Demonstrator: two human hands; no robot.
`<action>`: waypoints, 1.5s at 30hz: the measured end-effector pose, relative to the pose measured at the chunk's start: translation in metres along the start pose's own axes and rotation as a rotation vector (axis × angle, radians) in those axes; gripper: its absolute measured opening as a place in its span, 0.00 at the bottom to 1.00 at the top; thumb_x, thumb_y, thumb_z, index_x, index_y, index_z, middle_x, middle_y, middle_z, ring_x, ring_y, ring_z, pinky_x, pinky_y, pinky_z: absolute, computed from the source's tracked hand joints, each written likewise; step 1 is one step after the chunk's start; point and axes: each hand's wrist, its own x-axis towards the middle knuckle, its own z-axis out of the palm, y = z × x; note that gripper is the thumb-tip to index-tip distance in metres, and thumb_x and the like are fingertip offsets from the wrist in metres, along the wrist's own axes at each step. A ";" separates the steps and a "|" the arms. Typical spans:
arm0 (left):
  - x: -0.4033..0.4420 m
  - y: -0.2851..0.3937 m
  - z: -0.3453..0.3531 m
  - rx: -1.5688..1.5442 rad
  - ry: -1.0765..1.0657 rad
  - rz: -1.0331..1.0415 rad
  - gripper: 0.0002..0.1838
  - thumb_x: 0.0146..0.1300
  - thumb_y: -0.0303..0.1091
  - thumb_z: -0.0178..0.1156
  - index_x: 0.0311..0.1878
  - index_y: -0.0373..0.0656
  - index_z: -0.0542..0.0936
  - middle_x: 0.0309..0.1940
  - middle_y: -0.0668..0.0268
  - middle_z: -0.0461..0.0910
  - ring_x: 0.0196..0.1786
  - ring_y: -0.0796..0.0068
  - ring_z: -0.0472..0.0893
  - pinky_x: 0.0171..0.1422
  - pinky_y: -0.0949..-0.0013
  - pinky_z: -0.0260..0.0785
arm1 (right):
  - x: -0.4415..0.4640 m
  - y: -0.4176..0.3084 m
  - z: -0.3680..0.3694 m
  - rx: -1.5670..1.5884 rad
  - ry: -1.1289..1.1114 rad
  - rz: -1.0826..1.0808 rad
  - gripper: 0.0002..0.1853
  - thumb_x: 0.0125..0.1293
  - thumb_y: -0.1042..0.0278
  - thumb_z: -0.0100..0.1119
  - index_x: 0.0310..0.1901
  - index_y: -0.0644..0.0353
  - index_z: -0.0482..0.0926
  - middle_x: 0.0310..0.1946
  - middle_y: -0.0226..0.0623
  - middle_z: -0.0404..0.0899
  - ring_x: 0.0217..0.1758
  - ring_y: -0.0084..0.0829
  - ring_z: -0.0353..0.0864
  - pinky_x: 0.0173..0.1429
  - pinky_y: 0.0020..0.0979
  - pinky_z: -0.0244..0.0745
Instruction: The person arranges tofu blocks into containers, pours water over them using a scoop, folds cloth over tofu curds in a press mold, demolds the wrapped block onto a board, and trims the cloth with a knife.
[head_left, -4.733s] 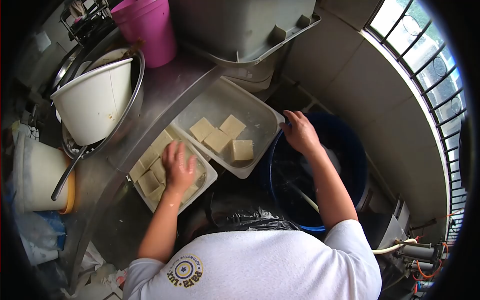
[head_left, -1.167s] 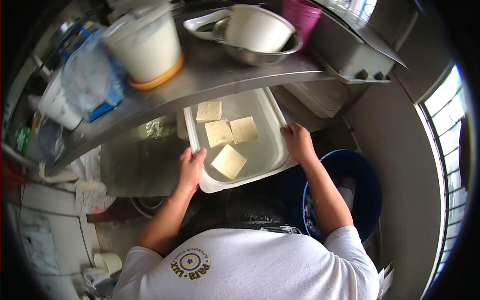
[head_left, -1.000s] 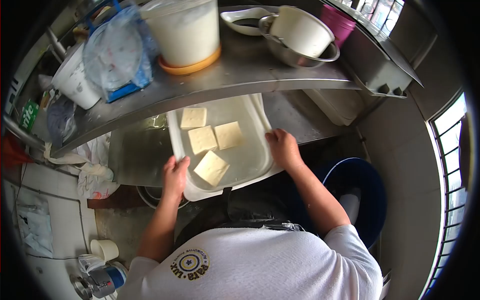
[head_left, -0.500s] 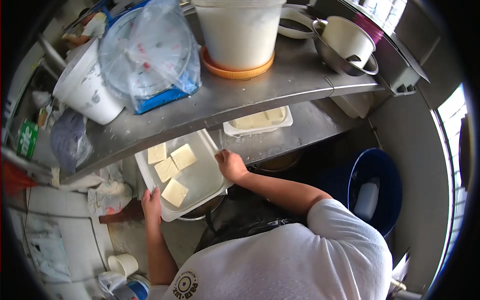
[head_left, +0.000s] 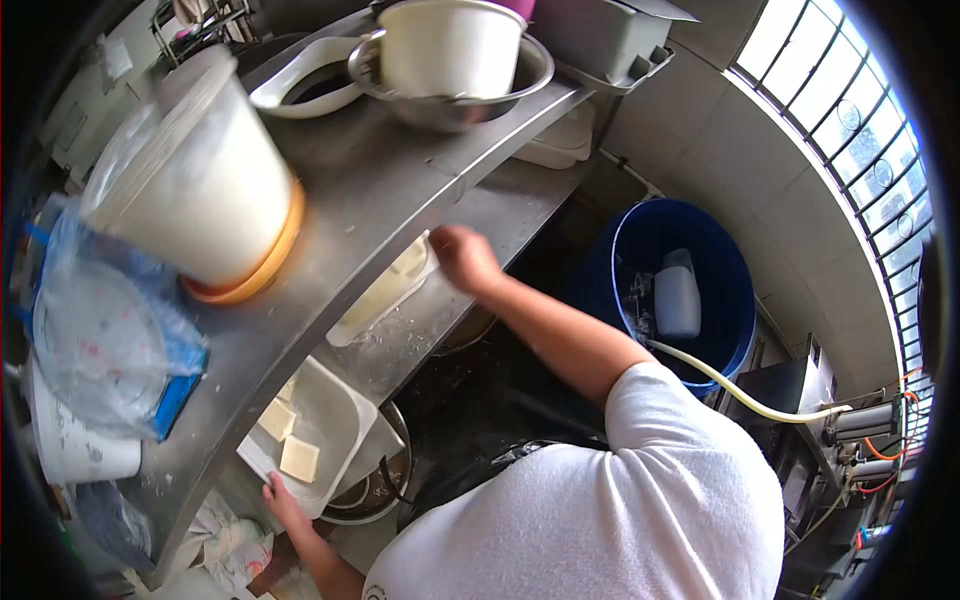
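One long steel shelf [head_left: 340,210] slants from the lower left to the upper right, with one lower steel counter [head_left: 515,205] beneath it. To the right stands one blue barrel [head_left: 735,290], a single white jug [head_left: 677,300] inside and one pale hose [head_left: 740,382] crossing its rim.

Three white buckets show at the left and top: one on an orange plate [head_left: 285,245], one in a steel bowl [head_left: 455,112], one at the far left.

Two open trays lie below the shelf edge. The near tray [head_left: 340,412] is partly over one metal pot [head_left: 395,470]; its exposed right side runs up and rightward, but the shelf hides its upper left, so which side is longer cannot be told. The far tray [head_left: 393,300], on the counter, has its visible length slanting up to the right; its pale pieces cannot be counted.

The left hand [head_left: 283,498] is clamped on the near tray's lower rim. The right hand [head_left: 466,260], loosely curled and blurred, is at the far tray's upper end; whether it grips cannot be told.

In the near tray, two pale blocks [head_left: 300,458] show clearly, plus part of a third at the shelf edge.
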 end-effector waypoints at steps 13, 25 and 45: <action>-0.140 0.127 0.084 0.796 0.439 0.696 0.21 0.73 0.37 0.65 0.59 0.29 0.77 0.55 0.41 0.79 0.59 0.39 0.78 0.67 0.45 0.69 | 0.209 0.367 -0.204 0.124 0.399 0.778 0.25 0.71 0.56 0.68 0.59 0.67 0.79 0.50 0.54 0.86 0.50 0.50 0.87 0.50 0.45 0.82; -0.226 0.155 0.255 0.272 -0.241 0.700 0.09 0.76 0.30 0.63 0.50 0.33 0.81 0.37 0.59 0.83 0.36 0.70 0.81 0.43 0.65 0.76 | 0.108 0.235 -0.122 0.760 0.446 0.968 0.19 0.59 0.70 0.69 0.48 0.61 0.71 0.27 0.34 0.70 0.19 0.30 0.68 0.17 0.37 0.64; -0.212 0.182 0.391 0.045 -0.842 -0.178 0.25 0.78 0.56 0.61 0.60 0.44 0.74 0.49 0.61 0.80 0.46 0.66 0.84 0.45 0.59 0.82 | 0.128 0.180 -0.118 -0.544 -0.389 -0.090 0.27 0.73 0.48 0.64 0.63 0.60 0.78 0.58 0.49 0.83 0.59 0.58 0.81 0.64 0.50 0.79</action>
